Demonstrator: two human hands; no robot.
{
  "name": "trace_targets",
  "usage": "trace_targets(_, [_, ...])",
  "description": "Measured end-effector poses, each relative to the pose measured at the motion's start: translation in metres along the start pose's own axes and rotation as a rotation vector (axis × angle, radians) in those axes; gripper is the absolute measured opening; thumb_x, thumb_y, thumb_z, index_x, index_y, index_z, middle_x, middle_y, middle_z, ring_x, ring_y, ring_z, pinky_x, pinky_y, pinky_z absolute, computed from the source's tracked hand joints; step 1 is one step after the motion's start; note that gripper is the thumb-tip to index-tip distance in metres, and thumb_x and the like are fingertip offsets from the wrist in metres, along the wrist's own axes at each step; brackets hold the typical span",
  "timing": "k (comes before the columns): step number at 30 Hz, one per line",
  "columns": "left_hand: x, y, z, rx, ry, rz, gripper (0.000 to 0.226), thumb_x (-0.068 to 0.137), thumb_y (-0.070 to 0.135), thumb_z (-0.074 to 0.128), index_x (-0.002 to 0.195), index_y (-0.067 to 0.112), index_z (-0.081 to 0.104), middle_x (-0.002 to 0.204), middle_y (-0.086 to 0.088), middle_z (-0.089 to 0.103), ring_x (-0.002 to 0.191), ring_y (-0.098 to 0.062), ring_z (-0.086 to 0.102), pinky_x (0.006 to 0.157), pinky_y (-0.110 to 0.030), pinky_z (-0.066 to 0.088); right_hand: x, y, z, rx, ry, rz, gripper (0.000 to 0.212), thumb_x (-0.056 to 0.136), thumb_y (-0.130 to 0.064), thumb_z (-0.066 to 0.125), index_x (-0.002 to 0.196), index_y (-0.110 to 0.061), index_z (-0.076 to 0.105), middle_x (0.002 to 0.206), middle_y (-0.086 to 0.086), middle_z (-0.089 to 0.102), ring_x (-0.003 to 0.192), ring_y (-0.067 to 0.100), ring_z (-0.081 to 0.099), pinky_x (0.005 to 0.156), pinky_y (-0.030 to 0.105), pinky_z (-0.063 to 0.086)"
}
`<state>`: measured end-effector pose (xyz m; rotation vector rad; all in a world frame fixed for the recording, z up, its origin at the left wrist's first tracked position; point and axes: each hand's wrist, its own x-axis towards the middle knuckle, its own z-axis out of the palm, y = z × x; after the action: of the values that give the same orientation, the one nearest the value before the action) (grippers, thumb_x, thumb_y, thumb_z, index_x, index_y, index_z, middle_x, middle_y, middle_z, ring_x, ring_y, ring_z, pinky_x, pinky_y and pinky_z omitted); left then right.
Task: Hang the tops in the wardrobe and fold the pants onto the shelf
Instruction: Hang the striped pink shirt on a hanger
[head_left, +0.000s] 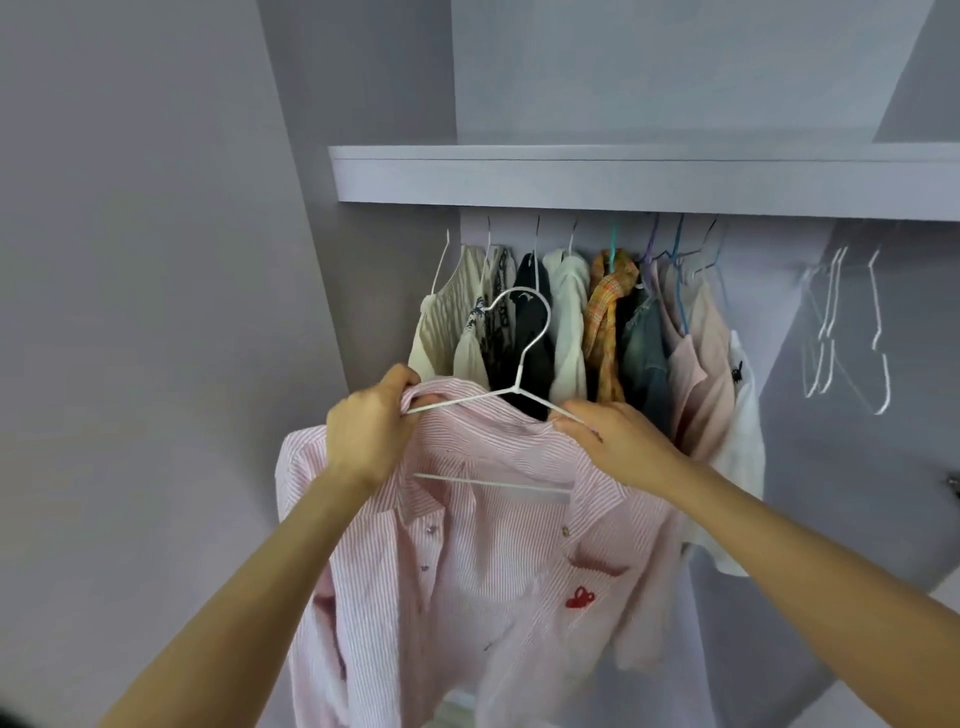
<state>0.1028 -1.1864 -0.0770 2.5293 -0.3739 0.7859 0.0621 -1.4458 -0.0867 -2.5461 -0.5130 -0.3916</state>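
Pink striped shirt (498, 561) on white wire hanger (519, 364), frame centre. Left hand (371, 431) grips collar and hanger's left arm; right hand (618, 441) pinches its right arm and the shirt. Hook points up, between hands. Row of hung tops (587, 332) lies just beyond and above; rail hidden under shelf (623, 179). Hanger's long axis runs left-right; neither hand clearly nearer the rail.
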Motion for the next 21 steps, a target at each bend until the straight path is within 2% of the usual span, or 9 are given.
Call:
trace_targets(2, [-0.003, -0.003, 0.0, 0.004, -0.06, 0.022, 0.03, 0.085, 0.038, 0.064, 0.105, 0.015, 0.062, 0.095, -0.007, 0.066, 0.087, -0.032, 0.061, 0.065, -0.033, 0.039, 0.0, -0.001, 0.007, 0.069, 0.128, 0.035, 0.019, 0.096, -0.016, 0.049, 0.101, -0.008, 0.064, 0.069, -0.004, 0.056, 0.067, 0.02, 0.057, 0.062, 0.035, 0.043])
trace_targets(6, [-0.017, -0.02, 0.001, 0.315, -0.244, -0.022, 0.039, 0.095, 0.023, 0.047, 0.133, 0.029, 0.049, 0.123, -0.005, 0.043, 0.113, -0.028, 0.04, 0.091, -0.037, 0.035, -0.005, 0.0, 0.018, -0.142, 0.204, 0.115, 0.024, 0.091, -0.005, 0.052, 0.109, -0.012, 0.066, 0.087, 0.007, 0.07, 0.078, 0.03, 0.065, 0.066, 0.041, 0.051])
trace_targets(9, [-0.016, -0.022, -0.006, 0.352, -0.362, -0.125, 0.04, 0.097, 0.018, 0.039, 0.135, 0.028, 0.046, 0.123, -0.009, 0.046, 0.109, -0.034, 0.051, 0.084, -0.04, 0.043, -0.013, -0.003, 0.027, -0.414, 0.297, 0.058, 0.043, 0.062, 0.011, 0.069, 0.097, -0.014, 0.072, 0.07, 0.01, 0.068, 0.052, 0.03, 0.064, 0.042, 0.034, 0.05])
trace_targets(12, [-0.001, -0.014, -0.016, 0.294, -0.361, -0.201, 0.032, 0.094, 0.016, 0.042, 0.121, 0.018, 0.059, 0.113, -0.016, 0.061, 0.1, -0.039, 0.058, 0.077, -0.038, 0.045, -0.018, -0.007, 0.038, -0.681, 0.252, -0.141, 0.041, 0.049, 0.003, 0.072, 0.084, -0.017, 0.076, 0.052, 0.005, 0.058, 0.03, 0.021, 0.051, 0.028, 0.019, 0.035])
trace_targets(15, [0.003, -0.009, -0.02, 0.039, -0.474, -0.197, 0.023, 0.091, 0.022, 0.047, 0.105, 0.014, 0.064, 0.105, -0.016, 0.065, 0.092, -0.034, 0.058, 0.076, -0.032, 0.044, -0.021, -0.001, 0.041, -0.586, 0.241, -0.058, 0.056, 0.039, 0.008, 0.081, 0.088, -0.018, 0.075, 0.053, 0.005, 0.061, 0.031, 0.022, 0.052, 0.029, 0.022, 0.036])
trace_targets(16, [-0.001, -0.008, -0.019, 0.008, -0.584, -0.162, 0.027, 0.091, 0.03, 0.049, 0.111, 0.018, 0.061, 0.111, -0.012, 0.063, 0.099, -0.03, 0.056, 0.082, -0.03, 0.043, -0.021, 0.002, 0.039, -0.502, 0.26, -0.003, 0.058, 0.041, 0.011, 0.08, 0.092, -0.017, 0.074, 0.058, 0.006, 0.064, 0.035, 0.024, 0.055, 0.03, 0.026, 0.04])
trace_targets(18, [-0.013, -0.01, -0.013, 0.112, -0.76, -0.099, 0.059, 0.086, 0.053, 0.051, 0.139, 0.031, 0.038, 0.133, -0.006, 0.042, 0.128, -0.028, 0.033, 0.107, -0.038, 0.031, -0.024, 0.005, 0.035, -0.34, 0.282, 0.035, 0.054, 0.054, 0.016, 0.073, 0.099, -0.015, 0.073, 0.072, 0.011, 0.07, 0.046, 0.029, 0.063, 0.037, 0.038, 0.049])
trace_targets(19, [-0.018, -0.011, -0.009, 0.173, -0.752, -0.06, 0.071, 0.083, 0.061, 0.051, 0.145, 0.035, 0.025, 0.14, -0.002, 0.029, 0.134, -0.025, 0.02, 0.112, -0.043, 0.022, -0.026, 0.006, 0.033, -0.302, 0.281, 0.014, 0.05, 0.059, 0.016, 0.071, 0.1, -0.013, 0.072, 0.078, 0.012, 0.071, 0.052, 0.03, 0.066, 0.041, 0.041, 0.052])
trace_targets(21, [-0.027, -0.011, 0.004, 0.193, -0.643, 0.035, 0.072, 0.083, 0.063, 0.049, 0.146, 0.037, 0.022, 0.145, 0.003, 0.024, 0.135, -0.021, 0.016, 0.114, -0.046, 0.015, -0.029, 0.004, 0.03, -0.259, 0.268, -0.062, 0.04, 0.067, 0.014, 0.07, 0.099, -0.01, 0.072, 0.086, 0.011, 0.072, 0.059, 0.029, 0.068, 0.047, 0.043, 0.054])
